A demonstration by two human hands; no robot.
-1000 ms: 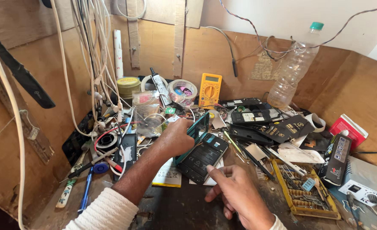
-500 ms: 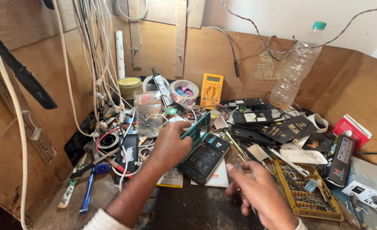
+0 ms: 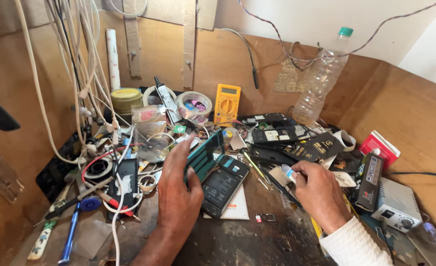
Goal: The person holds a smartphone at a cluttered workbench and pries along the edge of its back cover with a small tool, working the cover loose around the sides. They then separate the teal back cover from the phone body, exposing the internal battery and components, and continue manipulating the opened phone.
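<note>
two hands were at work over the cluttered workbench (image 3: pixel 257 246). my left hand (image 3: pixel 178 189) was closed on the teal back cover (image 3: pixel 204 155), fingers along its long edge, tilting it up off the opened phone (image 3: pixel 223 184) that lay flat on a white card (image 3: pixel 237 209) just right of that hand. my right hand (image 3: pixel 319 189) was curled around a small white-and-blue tool (image 3: pixel 288 171), pinched between thumb and fingertips; i could not tell what kind of tool it was.

i judged the cover to be light, thin and a bit flexible, likely to crack or crease if bent hard, so holding it by the edges as it was made sense. the phone body looked stiff but fragile, with its battery and boards exposed, so i would have taken it by the outer frame only, never by the middle.

near the back wall stood a yellow multimeter (image 3: pixel 227 103) and a clear plastic bottle (image 3: pixel 321 83); other phones (image 3: pixel 296 143) lay well behind the right hand.
</note>
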